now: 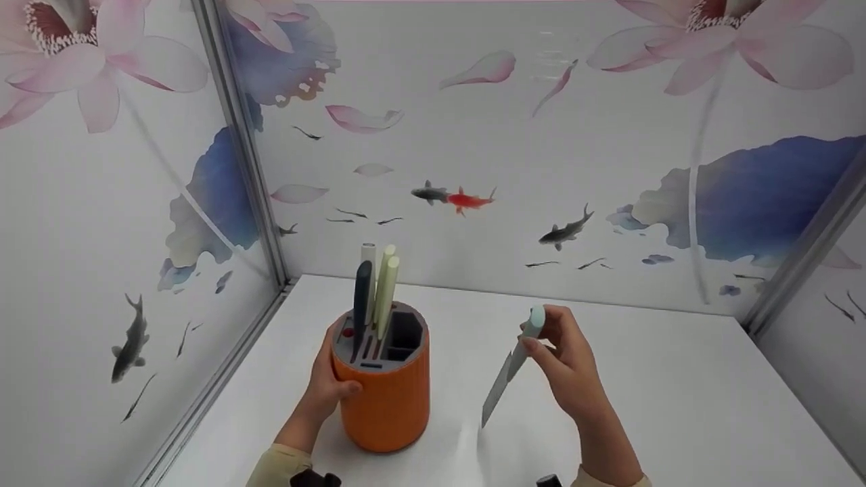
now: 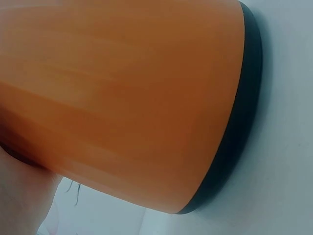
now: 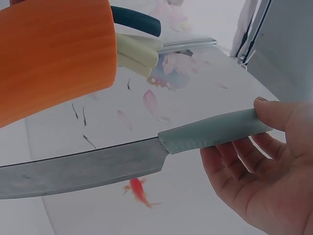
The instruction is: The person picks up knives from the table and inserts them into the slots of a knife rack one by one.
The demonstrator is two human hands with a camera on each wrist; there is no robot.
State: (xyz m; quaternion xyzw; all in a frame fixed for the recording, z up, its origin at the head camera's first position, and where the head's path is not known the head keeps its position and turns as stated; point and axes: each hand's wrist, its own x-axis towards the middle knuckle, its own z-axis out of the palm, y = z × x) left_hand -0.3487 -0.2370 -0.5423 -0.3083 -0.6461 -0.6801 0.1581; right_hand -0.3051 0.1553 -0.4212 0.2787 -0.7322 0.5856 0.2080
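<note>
An orange knife block (image 1: 385, 406) with a grey slotted top stands upright on the white table. My left hand (image 1: 331, 375) grips its left side near the top, thumb on the front; in the left wrist view the orange wall and dark base fill most of the picture. Upright in the slots are a dark-handled knife (image 1: 362, 297), two pale green handles (image 1: 391, 287) and a whitish one behind them. To the right of the block, my right hand (image 1: 568, 365) pinches a knife (image 3: 210, 131) by its mint-green handle. Its broad blade (image 3: 88, 169) points downward, the tip low over the table.
The white table (image 1: 676, 406) is bounded by a back wall (image 1: 473, 149) and side walls printed with lotus flowers and fish. Metal corner posts (image 1: 247, 155) join these walls. Small black objects (image 1: 316, 479) show at the bottom edge, near the sleeves.
</note>
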